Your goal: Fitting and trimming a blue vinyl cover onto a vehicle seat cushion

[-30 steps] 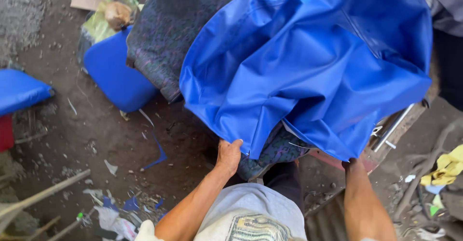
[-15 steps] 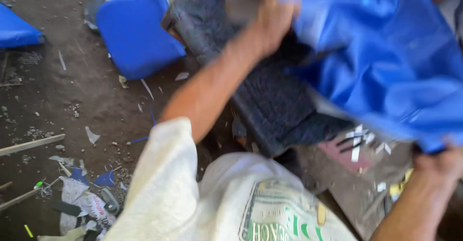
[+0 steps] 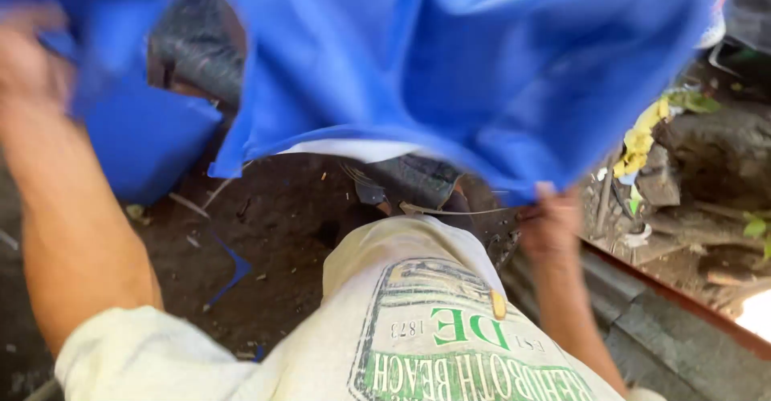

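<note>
A large blue vinyl sheet (image 3: 482,64) spreads across the top of the head view, lifted above the ground. My right hand (image 3: 550,224) grips its lower edge at the right. My left hand (image 3: 28,60) is raised at the upper left, blurred by motion, against the sheet's left part; the blur hides whether it grips it. Behind the sheet a dark grey padded seat piece (image 3: 197,48) shows through a gap. My white shirt with a green print fills the bottom.
A blue cushion (image 3: 148,144) lies on the dirt floor (image 3: 265,248) under the sheet's left side. Blue scraps and debris dot the dirt. A yellow rag (image 3: 642,136) and rubble sit at the right, beside a grey ledge with a rusty edge (image 3: 675,313).
The blue sheet has been pulled up off the seat and spread wide overhead. My left arm swung up and left. My right hand stays on the sheet's lower edge.
</note>
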